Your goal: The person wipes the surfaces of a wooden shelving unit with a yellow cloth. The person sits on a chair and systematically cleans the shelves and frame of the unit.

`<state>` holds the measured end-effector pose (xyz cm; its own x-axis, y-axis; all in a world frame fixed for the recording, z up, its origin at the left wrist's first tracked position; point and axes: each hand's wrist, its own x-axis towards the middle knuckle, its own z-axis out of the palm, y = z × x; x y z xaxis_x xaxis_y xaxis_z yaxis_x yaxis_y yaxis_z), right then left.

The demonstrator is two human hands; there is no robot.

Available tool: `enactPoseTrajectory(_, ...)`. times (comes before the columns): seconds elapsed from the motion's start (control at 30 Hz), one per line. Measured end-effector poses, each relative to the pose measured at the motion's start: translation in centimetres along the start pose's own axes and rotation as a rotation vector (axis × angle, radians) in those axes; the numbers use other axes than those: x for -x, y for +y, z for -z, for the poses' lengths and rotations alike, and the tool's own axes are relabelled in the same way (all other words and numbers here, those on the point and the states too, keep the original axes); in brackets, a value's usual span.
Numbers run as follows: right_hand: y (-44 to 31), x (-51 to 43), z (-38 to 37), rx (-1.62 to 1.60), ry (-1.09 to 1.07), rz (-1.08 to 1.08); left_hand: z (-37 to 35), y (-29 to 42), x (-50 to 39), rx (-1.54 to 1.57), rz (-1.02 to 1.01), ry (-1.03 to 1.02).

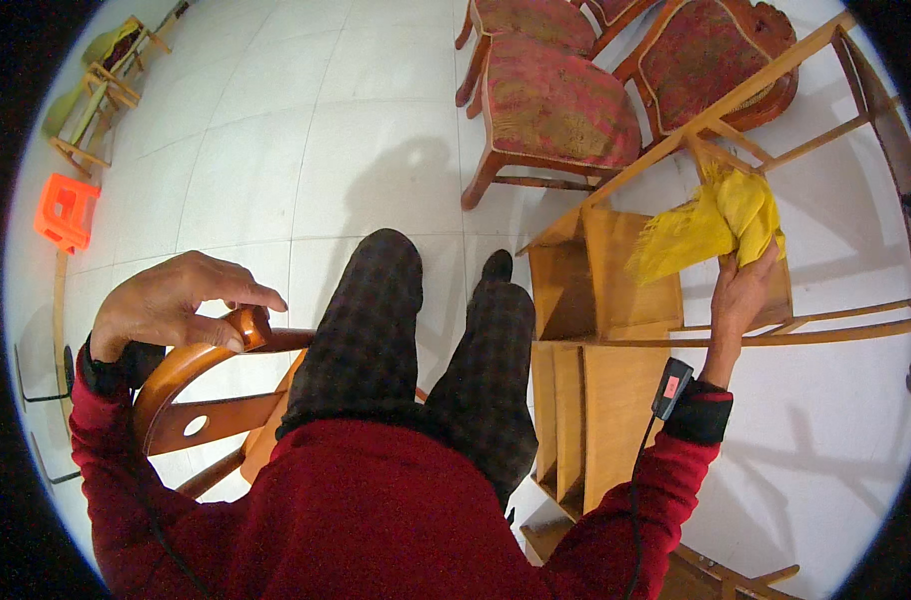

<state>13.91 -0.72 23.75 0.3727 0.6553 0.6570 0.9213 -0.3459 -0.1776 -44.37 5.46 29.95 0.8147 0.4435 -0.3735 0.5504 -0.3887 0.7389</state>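
My right hand (pixel 744 289) grips a bright yellow cloth (pixel 748 206) with a fringed edge, which hangs over part of a light wooden shelf unit (pixel 632 277) with an open frame. At the left, my left hand (pixel 185 300) is over the end of the curved armrest (pixel 178 375) of a glossy wooden chair, fingers spread; its thumb lies close to the rounded tip. Whether the thumb touches the wood is hard to tell. I sit on this chair, knees apart, in dark checked trousers.
Chairs with red and gold patterned upholstery (pixel 553 101) stand beyond the shelf unit. A bright orange plastic stool (pixel 65 212) and small wooden chairs with greenish covers (pixel 77 120) are along the left side. Pale tiles (pixel 260 157) cover the floor.
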Motion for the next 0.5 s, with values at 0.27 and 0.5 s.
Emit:
enactPoseTrajectory(0.27, 0.15, -0.19, 0.01, -0.033, -0.001, -0.029, 0.13, 0.45, 0.24, -0.018, -0.007, 0.013)
enactPoseTrajectory(0.5, -0.18, -0.16, 0.33, -0.097, -0.034, -0.065, -0.05, 0.67, 0.44, 0.009, 0.021, 0.018)
